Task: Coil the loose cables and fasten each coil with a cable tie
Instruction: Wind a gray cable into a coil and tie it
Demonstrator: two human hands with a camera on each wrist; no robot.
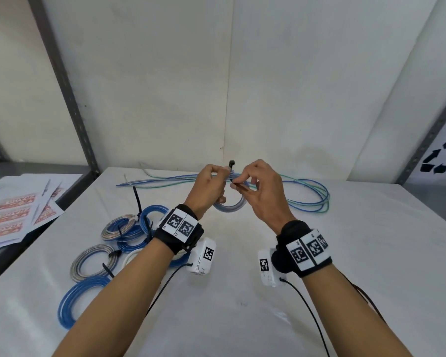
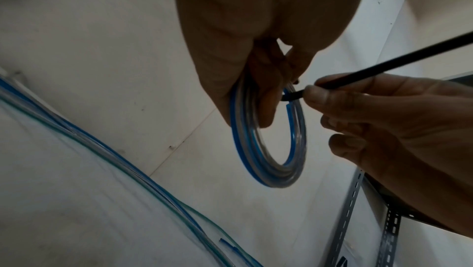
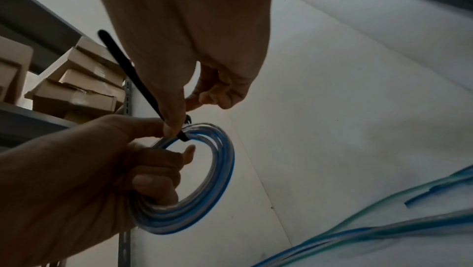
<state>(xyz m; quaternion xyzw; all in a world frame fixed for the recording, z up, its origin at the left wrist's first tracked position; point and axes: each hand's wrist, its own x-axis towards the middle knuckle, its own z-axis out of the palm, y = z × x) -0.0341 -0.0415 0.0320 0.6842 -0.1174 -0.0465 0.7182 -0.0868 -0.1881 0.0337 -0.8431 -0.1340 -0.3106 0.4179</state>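
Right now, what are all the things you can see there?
Coil in the grip: one, blue and clear, held up by the left hand.
Cable tie: one, black, pinched at the coil by the right hand.
Tied coils: several, blue and grey, table's left.
Loose cables: a few, blue and green, far side.
Table: one, white.
Printed sheets: some, white and red, far left.
Cardboard boxes: several, brown, on a shelf.
Left hand: gripping the coil.
Right hand: pinching the tie.

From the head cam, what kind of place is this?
Probably a stockroom or packing area: slotted steel shelving upright, stacked cardboard boxes on a shelf, and sheets of fragile labels beside the white worktable.
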